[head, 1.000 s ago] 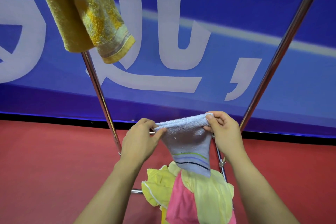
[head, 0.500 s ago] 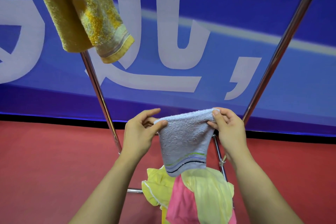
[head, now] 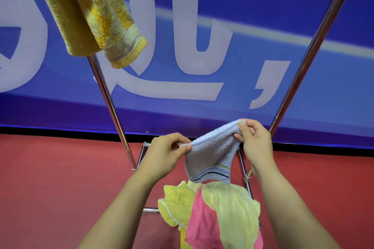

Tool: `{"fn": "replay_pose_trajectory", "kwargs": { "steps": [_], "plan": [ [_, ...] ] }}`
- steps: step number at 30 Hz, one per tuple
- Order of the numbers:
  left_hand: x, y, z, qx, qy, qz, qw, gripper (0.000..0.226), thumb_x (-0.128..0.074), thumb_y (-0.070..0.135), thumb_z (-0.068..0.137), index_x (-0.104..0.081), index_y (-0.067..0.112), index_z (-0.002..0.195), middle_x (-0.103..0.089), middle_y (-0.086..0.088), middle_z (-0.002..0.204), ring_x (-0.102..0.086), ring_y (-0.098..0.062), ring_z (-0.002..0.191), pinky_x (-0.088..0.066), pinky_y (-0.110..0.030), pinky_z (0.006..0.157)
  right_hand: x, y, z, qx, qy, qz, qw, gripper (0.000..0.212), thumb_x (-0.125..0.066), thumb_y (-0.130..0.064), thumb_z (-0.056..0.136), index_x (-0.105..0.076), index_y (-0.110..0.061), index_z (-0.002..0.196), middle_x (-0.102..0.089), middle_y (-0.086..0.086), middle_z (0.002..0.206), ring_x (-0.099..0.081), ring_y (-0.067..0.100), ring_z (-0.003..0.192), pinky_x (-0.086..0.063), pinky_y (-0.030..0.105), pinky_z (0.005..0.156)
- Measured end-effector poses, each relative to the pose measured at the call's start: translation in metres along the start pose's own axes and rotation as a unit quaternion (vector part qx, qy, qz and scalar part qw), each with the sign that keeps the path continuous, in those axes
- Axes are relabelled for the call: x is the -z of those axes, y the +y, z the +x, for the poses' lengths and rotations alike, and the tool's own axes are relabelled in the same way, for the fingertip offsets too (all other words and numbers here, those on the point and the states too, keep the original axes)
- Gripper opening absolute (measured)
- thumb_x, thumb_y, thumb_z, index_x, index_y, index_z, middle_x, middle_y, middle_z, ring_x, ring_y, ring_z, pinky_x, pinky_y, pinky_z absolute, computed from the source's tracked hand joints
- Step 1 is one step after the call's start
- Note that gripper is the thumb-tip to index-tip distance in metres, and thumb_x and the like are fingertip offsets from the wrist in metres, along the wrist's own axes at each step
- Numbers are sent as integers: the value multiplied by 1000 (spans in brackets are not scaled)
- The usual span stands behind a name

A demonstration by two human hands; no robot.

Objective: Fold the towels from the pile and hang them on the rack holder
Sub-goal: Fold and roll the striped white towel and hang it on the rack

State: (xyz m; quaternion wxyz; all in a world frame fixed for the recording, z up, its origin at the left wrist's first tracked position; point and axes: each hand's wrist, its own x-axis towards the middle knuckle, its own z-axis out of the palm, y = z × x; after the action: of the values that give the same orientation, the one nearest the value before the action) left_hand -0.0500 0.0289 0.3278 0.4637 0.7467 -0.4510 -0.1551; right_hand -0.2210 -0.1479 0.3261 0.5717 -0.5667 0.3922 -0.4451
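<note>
A blue banner (head: 263, 50) bearing large white characters (head: 168, 79) and a pale diagonal stripe (head: 303, 39) filled the background behind the frame. Its lower margin darkened to violet above a black strip (head: 60, 132) that ran along the base. Below this, a red floor (head: 50, 188) extended toward the camera across the whole width.

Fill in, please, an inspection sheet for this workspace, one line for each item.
Surface: red floor.
Job's things: blue towel held up above the pile of yellow and pink cloths; yellow towel hangs on the rack.
Clutter: nothing seen.
Hands: left hand and right hand each pinch a top corner of the blue towel.
Cables: nothing seen.
Surroundings: blue banner with white characters behind the rack.
</note>
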Motion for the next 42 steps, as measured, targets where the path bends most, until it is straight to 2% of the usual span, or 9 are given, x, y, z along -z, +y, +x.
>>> {"fn": "replay_pose_trajectory", "kwargs": {
  "steps": [4, 9, 15, 19, 24, 28, 33, 37, 42],
  "plan": [
    [-10, 4, -5, -33, -116, 92, 989, 16, -74, 24, 90, -68, 35, 101, -67, 13, 73, -59, 2, 69, -42, -20, 66, 3, 3, 2, -7, 8, -24, 1000, 8, -60, -19, 102, -68, -18, 103, -74, 1, 99, -73, 5, 81, -56, 21, 85],
    [-22, 16, -10, -95, -211, 178, 957, 59, -65, 25, 94, -37, 49, 141, -58, 15, 71, -55, -3, 69, -49, -32, 71, 5, 7, 5, -12, 1, -58, 998, 10, -60, -19, 102, -68, -15, 106, -74, 6, 102, -72, 6, 81, -55, 23, 84],
    [-34, 29, -16, -118, -286, 250, 917, 68, -55, 26, 98, -22, 56, 149, -66, -2, 105, -60, -32, 98, -51, -48, 82, 2, 5, 1, -3, -25, -78, 997, 10, -58, -14, 103, -67, -11, 102, -73, 11, 100, -71, 20, 92, -53, 9, 67],
    [-38, 25, -16, -73, -315, 259, 910, 73, -55, 29, 96, -15, 61, 149, -63, -8, 97, -56, -32, 92, -48, -44, 79, -1, 5, -1, 11, -60, -101, 993, 10, -58, -14, 102, -67, -15, 97, -72, 6, 97, -70, 16, 92, -57, 14, 74],
    [-38, 18, -9, -14, -297, 216, 930, 76, -63, 31, 92, -23, 55, 151, -55, 5, 74, -53, -23, 79, -43, -38, 70, 1, 5, -3, 16, -56, -118, 991, 10, -60, -18, 101, -70, -15, 99, -74, 3, 95, -74, 14, 87, -55, 14, 74],
    [-37, 8, -3, 82, -255, 68, 961, 78, -71, 21, 88, -32, 41, 153, -73, -7, 79, -66, -19, 67, -56, -36, 66, 1, 3, -5, 16, -75, -140, 987, 9, -63, -23, 99, -71, -20, 96, -75, -6, 91, -75, 7, 82, -54, 19, 78],
    [-31, 16, 0, 178, -164, -82, 967, 70, -71, 8, 90, -37, 24, 149, -74, -19, 81, -71, -24, 69, -46, -24, 45, -10, 2, -11, 5, -177, -124, 976, 9, -66, -18, 98, -72, -18, 92, -73, -8, 83, -74, 9, 79, -58, 20, 80],
    [-20, 14, 2, 199, -116, -122, 966, 63, -72, 6, 90, -45, 17, 146, -72, -9, 75, -68, -11, 59, -42, -21, 42, -20, 6, -15, -17, -260, -120, 958, 6, -68, -15, 97, -73, -16, 93, -71, 2, 85, -73, 12, 79, -61, 30, 83],
    [-8, 10, 1, 198, -113, -127, 965, 69, -74, 7, 89, -44, 17, 150, -71, -4, 68, -70, -13, 62, -41, -22, 44, -33, 10, -25, -28, -307, -84, 948, 9, -66, -9, 97, -73, -15, 95, -72, 5, 89, -69, 12, 85, -60, 26, 82]
  ]
}}
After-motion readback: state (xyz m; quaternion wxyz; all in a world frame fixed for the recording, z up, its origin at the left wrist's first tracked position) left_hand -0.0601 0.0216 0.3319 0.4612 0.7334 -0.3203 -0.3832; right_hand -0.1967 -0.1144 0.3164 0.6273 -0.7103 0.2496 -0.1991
